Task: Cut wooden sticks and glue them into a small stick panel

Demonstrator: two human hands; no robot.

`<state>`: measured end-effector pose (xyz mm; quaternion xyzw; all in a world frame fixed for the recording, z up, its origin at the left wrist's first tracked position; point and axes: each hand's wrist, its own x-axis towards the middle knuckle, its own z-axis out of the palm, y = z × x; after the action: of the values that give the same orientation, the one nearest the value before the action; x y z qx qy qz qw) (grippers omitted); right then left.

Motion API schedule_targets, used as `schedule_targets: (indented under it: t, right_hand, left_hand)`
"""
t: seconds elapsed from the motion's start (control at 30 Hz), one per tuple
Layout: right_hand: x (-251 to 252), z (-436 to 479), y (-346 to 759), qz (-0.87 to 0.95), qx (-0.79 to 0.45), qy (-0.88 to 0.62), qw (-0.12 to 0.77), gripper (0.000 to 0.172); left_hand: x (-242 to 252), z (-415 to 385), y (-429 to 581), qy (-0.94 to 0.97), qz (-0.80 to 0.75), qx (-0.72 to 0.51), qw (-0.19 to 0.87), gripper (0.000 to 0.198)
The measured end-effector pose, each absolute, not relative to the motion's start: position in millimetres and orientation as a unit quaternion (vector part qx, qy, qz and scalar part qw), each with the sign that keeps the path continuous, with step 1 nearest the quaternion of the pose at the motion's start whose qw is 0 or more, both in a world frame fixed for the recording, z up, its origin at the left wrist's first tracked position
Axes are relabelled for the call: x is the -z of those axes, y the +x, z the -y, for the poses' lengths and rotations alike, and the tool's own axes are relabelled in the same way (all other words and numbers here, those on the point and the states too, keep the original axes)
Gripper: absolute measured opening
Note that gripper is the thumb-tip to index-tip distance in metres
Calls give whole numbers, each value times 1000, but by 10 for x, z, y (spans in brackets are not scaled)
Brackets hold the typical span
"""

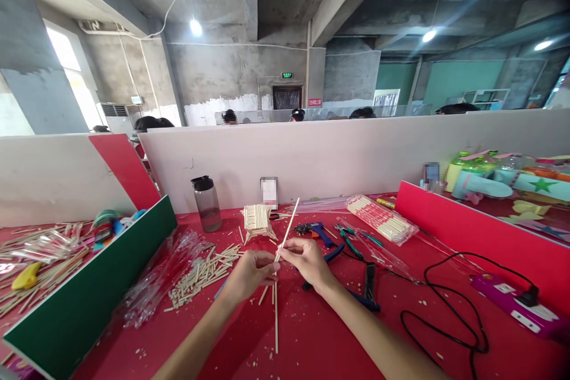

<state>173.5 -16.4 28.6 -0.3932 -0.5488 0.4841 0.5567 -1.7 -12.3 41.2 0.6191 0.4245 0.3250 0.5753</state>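
Observation:
My left hand and my right hand meet in front of me over the red table, fingers pinched. Between them is a thin wooden stick, slanting up and to the right. Another length of stick runs down below the fingers; whether it is the same piece, I cannot tell. Just beyond the hands stands a small structure of wooden sticks. A pile of short cut sticks lies left of my left hand. Near my right hand are a blue glue gun and green-handled pliers.
A dark bottle stands at the back left, near crumpled plastic wrap. A pack of sticks lies back right. A black cable runs to a purple power strip. Green and red dividers flank the table.

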Motion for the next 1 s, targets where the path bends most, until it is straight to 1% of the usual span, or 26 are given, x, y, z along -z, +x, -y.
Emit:
schedule_targets:
  t: [0.37, 0.67, 1.0]
  right_hand:
    - [-275, 162, 1726, 553, -487, -390, 552, 36]
    - [-220, 124, 1753, 574, -474, -396, 537, 35]
    - [-235, 139, 1723, 590, -468, -393, 528, 32]
  left_hand:
    - [-372, 102, -41, 636, -426, -311, 563, 36]
    - [-362, 123, -31, 629, -436, -304, 568, 40]
    - [-403, 144, -19, 621, -458, -291, 566, 38]
